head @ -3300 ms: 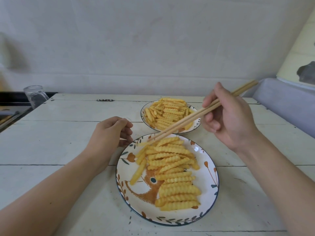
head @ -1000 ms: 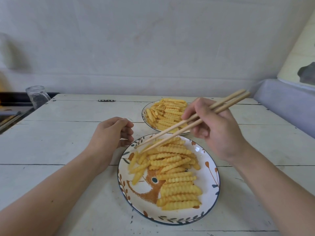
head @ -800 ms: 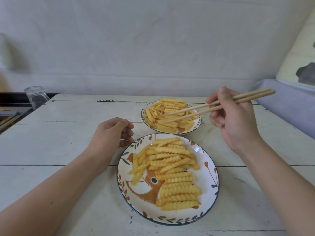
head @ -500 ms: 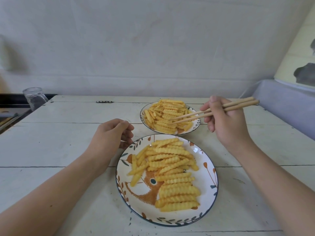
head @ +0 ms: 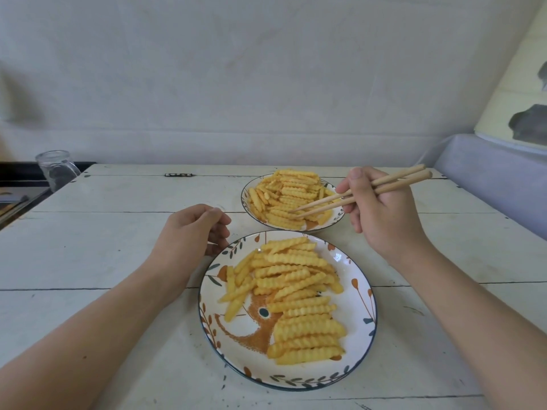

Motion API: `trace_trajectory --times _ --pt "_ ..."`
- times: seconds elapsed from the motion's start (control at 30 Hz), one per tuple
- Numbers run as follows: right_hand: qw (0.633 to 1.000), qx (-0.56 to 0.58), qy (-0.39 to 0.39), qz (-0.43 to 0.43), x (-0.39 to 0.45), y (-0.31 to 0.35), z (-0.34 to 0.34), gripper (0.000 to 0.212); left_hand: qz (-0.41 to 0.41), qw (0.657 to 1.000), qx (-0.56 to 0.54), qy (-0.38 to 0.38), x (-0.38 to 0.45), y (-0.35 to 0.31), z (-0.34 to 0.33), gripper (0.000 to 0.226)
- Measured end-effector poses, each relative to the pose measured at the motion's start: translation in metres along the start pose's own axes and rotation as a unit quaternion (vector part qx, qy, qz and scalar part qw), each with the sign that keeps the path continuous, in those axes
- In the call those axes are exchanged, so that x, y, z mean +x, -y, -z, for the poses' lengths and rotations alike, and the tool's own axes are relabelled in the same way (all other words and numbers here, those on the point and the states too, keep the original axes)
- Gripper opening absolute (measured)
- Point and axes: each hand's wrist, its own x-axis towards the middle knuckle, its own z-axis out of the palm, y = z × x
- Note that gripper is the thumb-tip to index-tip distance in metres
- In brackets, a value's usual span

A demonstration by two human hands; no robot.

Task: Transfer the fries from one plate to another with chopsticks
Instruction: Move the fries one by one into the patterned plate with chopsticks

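A large plate [head: 359, 294] with a fox drawing lies near me and carries many crinkle-cut fries [head: 291, 291]. Behind it a smaller plate [head: 336, 217] holds a heap of fries [head: 284, 193]. My right hand [head: 381, 214] grips a pair of wooden chopsticks [head: 355, 195], whose tips touch the fries at the front of the far plate. No fry is lifted between the tips. My left hand [head: 192, 232] rests on the table beside the near plate's left rim, fingers loosely curled and holding nothing.
The white plank table [head: 88, 247] runs to a wall behind. A glass jar [head: 56, 170] stands at the far left corner beside a dark counter. A grey-blue surface [head: 491, 179] borders the table on the right.
My right hand swung the chopsticks from the near plate to the far plate and lowered their tips into its fries. My left hand stayed put.
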Motion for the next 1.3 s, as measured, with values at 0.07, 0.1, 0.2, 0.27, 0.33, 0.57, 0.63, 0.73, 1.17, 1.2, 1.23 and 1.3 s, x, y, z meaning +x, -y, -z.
trace_trajectory --times 0.07,0.1,0.2,0.27,0.33,0.57,0.63,0.73,1.17,1.2,1.23,1.3 --pt "1.000 -0.002 0.012 0.012 -0.002 0.001 -0.001 0.039 -0.003 1.000 0.004 0.002 0.000 0.000 0.000 0.030" --pt "1.000 -0.005 0.022 0.020 -0.003 0.002 -0.002 0.038 -0.003 1.000 0.004 0.003 0.000 0.001 0.000 0.030" --pt "0.999 -0.008 0.027 0.038 -0.004 0.002 -0.004 0.036 -0.002 1.000 0.003 0.002 0.000 0.001 0.000 0.029" --pt "0.999 0.045 -0.009 0.020 -0.002 0.005 -0.001 0.037 -0.001 1.000 0.001 0.002 0.000 0.000 0.000 0.029" --pt "0.993 0.110 -0.051 -0.005 0.003 0.011 0.008 0.043 0.000 1.000 0.001 0.004 -0.001 0.000 -0.001 0.028" --pt "0.975 0.220 0.025 -0.029 0.014 0.042 0.045 0.061 0.002 1.000 0.007 0.002 -0.001 0.000 -0.001 0.027" --pt "0.976 0.204 0.066 -0.031 0.012 0.046 0.045 0.055 0.003 1.000 0.008 0.002 -0.001 0.000 -0.001 0.027" --pt "0.977 0.184 0.100 -0.033 0.009 0.047 0.042 0.050 0.002 1.000 0.010 0.002 0.000 0.000 -0.001 0.028" --pt "0.995 0.071 -0.066 -0.018 0.015 0.018 0.034 0.043 0.000 1.000 0.013 0.004 0.000 0.001 -0.001 0.029" --pt "0.996 0.058 -0.059 -0.024 0.013 0.012 0.029 0.043 0.000 1.000 0.013 0.005 0.000 0.001 -0.001 0.029" --pt "0.997 0.055 -0.048 -0.028 0.011 0.008 0.025 0.043 0.001 1.000 0.012 0.006 0.000 0.001 0.000 0.029" --pt "0.998 0.051 -0.025 -0.026 0.007 0.002 0.017 0.042 0.000 1.000 0.015 0.006 0.000 0.001 -0.001 0.029"
